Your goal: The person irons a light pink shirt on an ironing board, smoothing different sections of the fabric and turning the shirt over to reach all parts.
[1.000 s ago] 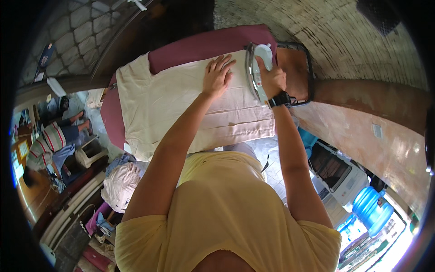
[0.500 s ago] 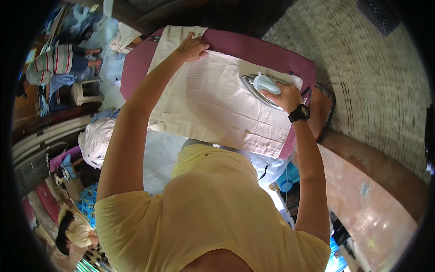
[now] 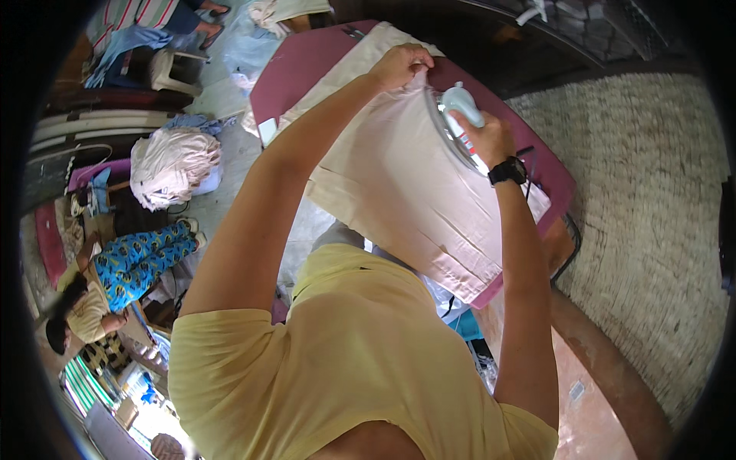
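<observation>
Pinching the far edge of the cloth (image 3: 399,184), the left hand (image 3: 399,65) is closed on the fabric; the right hand (image 3: 483,138) is clamped on the handle of the iron (image 3: 452,123). Hands sit close, iron just right of the left hand and near-touching it. Cloth runs long from the hands back toward the body, spread on the maroon ironing board (image 3: 299,69). Left hand is farther out; right hand, with a black watch (image 3: 507,170), is slightly nearer the body.

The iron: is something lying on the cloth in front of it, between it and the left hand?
Nothing visible. The iron, held by the right hand, lies on the cloth right beside the left hand, which pinches the cloth's edge.
</observation>
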`<state>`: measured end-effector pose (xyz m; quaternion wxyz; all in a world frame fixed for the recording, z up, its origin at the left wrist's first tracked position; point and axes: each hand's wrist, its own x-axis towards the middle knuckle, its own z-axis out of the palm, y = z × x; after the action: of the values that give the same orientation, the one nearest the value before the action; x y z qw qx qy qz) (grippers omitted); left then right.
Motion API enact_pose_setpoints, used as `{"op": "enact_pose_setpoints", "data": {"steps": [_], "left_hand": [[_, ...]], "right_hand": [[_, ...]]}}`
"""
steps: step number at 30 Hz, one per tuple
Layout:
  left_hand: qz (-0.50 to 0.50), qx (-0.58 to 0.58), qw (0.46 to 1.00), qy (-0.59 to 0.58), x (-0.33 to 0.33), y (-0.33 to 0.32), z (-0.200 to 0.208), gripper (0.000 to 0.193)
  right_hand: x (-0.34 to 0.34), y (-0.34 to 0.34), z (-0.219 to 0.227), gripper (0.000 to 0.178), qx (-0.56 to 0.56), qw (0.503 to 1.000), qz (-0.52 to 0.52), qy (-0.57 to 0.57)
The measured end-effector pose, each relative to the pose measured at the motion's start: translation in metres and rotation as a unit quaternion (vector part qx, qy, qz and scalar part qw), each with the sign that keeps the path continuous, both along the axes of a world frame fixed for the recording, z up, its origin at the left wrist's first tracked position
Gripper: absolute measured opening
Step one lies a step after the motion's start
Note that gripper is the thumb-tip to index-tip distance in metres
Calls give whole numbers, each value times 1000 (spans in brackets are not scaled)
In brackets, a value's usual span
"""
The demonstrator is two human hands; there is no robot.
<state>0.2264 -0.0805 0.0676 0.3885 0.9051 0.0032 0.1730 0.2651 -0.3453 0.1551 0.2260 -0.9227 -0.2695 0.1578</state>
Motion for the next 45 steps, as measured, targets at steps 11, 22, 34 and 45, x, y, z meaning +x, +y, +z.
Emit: {"op": "enact_pose_setpoints", "data": {"steps": [11, 22, 34, 45], "left_hand": [[247, -6, 911, 330, -147, 135, -44, 51], [228, -219, 945, 88, -156, 160, -76, 25], [182, -248, 951, 29, -163, 167, -51, 20], [242, 30, 962, 119, -274, 164, -60, 27]], "right_hand": [[2, 23, -9, 56, 4, 981, 193, -21], [-43, 69, 0, 59, -19, 977, 209, 34], [-101, 175, -25, 60, -2, 984, 165, -73], [-121, 234, -13, 61, 6, 982, 177, -64]]}}
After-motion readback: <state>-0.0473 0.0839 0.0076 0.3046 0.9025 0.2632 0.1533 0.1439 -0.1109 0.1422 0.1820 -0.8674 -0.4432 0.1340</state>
